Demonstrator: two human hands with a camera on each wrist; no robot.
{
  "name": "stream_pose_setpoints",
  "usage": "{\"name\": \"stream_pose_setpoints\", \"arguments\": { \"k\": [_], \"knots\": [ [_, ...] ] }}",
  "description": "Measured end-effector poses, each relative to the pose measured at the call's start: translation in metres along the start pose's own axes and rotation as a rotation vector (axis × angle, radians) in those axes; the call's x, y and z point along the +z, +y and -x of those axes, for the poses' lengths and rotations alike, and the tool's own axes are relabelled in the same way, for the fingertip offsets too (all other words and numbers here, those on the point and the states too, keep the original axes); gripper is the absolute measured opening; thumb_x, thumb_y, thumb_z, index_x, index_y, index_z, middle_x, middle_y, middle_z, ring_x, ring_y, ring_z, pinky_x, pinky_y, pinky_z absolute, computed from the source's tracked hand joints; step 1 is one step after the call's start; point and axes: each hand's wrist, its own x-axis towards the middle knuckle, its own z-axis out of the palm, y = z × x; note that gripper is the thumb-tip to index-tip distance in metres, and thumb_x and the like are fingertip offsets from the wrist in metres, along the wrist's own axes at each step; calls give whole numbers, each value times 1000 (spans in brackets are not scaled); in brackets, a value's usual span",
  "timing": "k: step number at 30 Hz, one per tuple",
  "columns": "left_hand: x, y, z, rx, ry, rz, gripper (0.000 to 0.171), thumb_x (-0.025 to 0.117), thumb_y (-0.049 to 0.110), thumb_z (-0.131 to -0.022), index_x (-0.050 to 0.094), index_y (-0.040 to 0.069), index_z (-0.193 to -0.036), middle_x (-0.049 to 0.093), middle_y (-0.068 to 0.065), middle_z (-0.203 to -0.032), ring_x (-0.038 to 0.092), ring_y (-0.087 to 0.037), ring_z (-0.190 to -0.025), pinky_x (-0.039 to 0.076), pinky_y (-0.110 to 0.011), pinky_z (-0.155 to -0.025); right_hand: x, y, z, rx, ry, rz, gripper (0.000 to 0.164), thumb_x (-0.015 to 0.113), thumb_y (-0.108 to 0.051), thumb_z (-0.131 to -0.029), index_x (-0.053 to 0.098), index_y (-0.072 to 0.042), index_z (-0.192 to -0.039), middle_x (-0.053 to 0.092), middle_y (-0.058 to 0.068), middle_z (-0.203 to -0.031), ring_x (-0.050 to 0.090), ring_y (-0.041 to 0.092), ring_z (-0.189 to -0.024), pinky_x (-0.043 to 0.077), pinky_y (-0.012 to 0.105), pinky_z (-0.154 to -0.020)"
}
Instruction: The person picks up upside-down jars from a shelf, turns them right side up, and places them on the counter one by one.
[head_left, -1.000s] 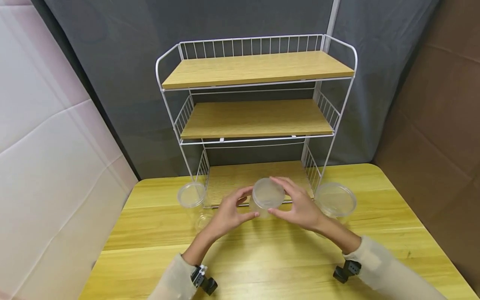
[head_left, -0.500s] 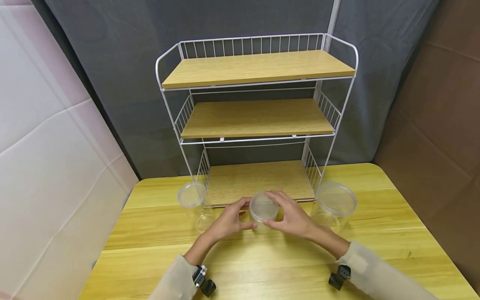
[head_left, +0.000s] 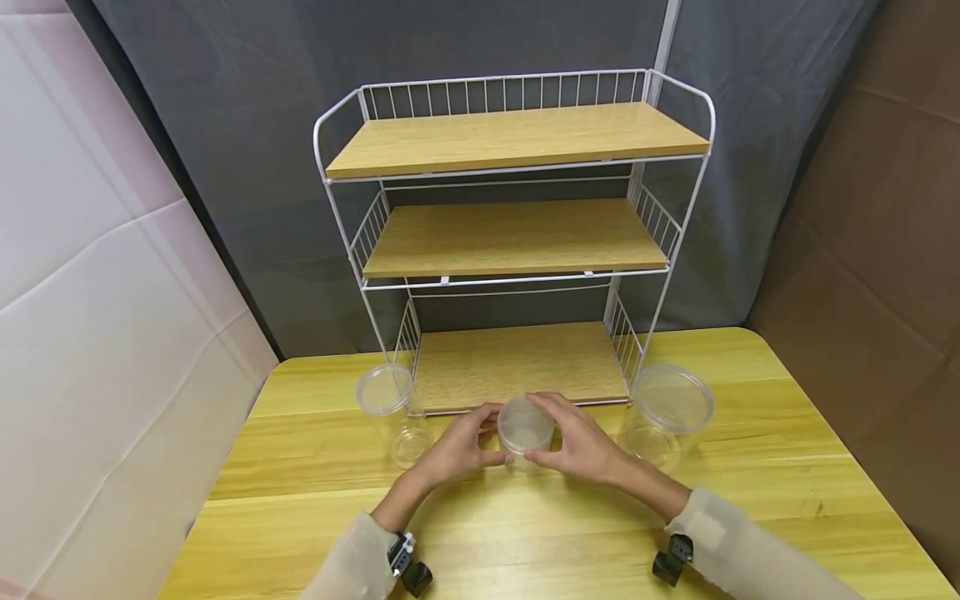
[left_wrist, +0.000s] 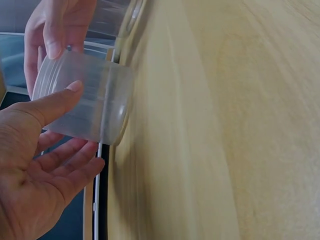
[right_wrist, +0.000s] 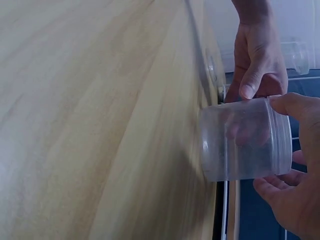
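Note:
A small clear plastic jar with a frosted lid (head_left: 525, 422) stands upright on the wooden table, just in front of the rack's bottom shelf. My left hand (head_left: 463, 447) holds it from the left, thumb on the near side and fingers behind. From the right, my right hand (head_left: 583, 443) grips it near the lid. In the left wrist view the jar (left_wrist: 92, 100) has its base down at the wood. The right wrist view shows the right thumb at the lid edge of the jar (right_wrist: 242, 142) and fingertips on its opposite side. It looks see-through.
A tall clear jar (head_left: 385, 392) stands to the left of the hands, and a wider clear jar (head_left: 672, 400) to the right. Behind rises a white wire rack (head_left: 517, 275) with three wooden shelves (head_left: 517, 237). Fabric screens (head_left: 225, 167) surround the table (head_left: 300, 517).
Both hands have brought the small jar down and toward me, from over the bottom shelf's front edge to the table before it. The two other jars have stayed put.

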Motion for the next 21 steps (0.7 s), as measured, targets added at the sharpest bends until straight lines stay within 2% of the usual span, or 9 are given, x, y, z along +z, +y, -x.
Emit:
{"name": "stream_pose_setpoints", "arguments": {
  "k": [6, 12, 16, 21],
  "knots": [
    [2, -4, 1, -6, -2, 6, 72, 87, 0, -85, 50, -9, -146, 65, -23, -137, 67, -38, -126, 55, -44, -107, 3, 3, 0, -16, 0, 6, 85, 88, -27, -87, 47, 0, -156, 55, 17, -152, 62, 38, -127, 60, 49, -97],
    [0, -2, 2, -10, -4, -23, 71, 87, 1, -86, 50, -9, -146, 65, -23, -138, 67, -39, -125, 55, -46, -106, 3, 3, 0, 6, -25, 13, 84, 87, -32, -89, 46, 0, -156, 51, 21, -156, 59, 42, -132, 58, 54, -100],
    [-7, 5, 5, -3, 9, -56, 73, 87, 5, -87, 49, -9, -148, 65, -23, -139, 65, -39, -127, 53, -52, -108, -2, -2, 0, -13, -28, 38, 83, 86, -32, -90, 48, 2, -155, 49, 23, -158, 56, 43, -137, 55, 56, -105],
    [-18, 24, 8, 12, 36, -69, 77, 86, 12, -90, 46, -8, -153, 61, -23, -146, 60, -39, -134, 48, -54, -114, -19, -16, 2, -89, 24, 104, 80, 87, -29, -90, 50, 1, -154, 49, 20, -158, 54, 41, -141, 50, 56, -111]
  ]
}}
